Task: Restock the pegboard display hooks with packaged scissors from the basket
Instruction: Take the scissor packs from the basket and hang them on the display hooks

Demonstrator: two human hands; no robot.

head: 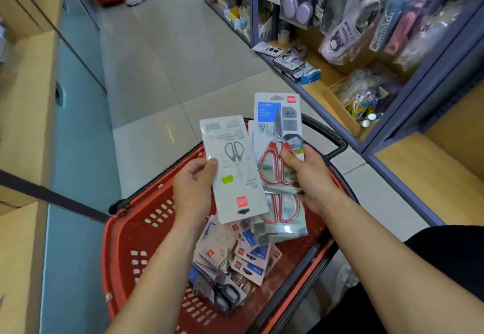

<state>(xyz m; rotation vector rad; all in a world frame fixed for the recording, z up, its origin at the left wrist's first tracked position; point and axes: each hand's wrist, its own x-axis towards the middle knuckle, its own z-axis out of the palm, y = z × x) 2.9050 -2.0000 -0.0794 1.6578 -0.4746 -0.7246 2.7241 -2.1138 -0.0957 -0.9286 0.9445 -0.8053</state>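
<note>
Fingers (212, 164) of our left hand (192, 189) pinch one scissors pack (235, 184), centre frame; right hand (310, 176) grips several red-handled packs (278, 134) above the basket (125, 242). We should turn fronts outward, hang-holes up, before hooking.

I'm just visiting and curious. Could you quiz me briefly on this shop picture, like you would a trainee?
1. True or false: the left hand holds a white pack showing its back side.
2. The scissors pack in the right hand has handles that are: A red, B green, C yellow.
3. Fill in: spare packs lie in the red ____.
Key: 1 true; 2 A; 3 basket.
</note>
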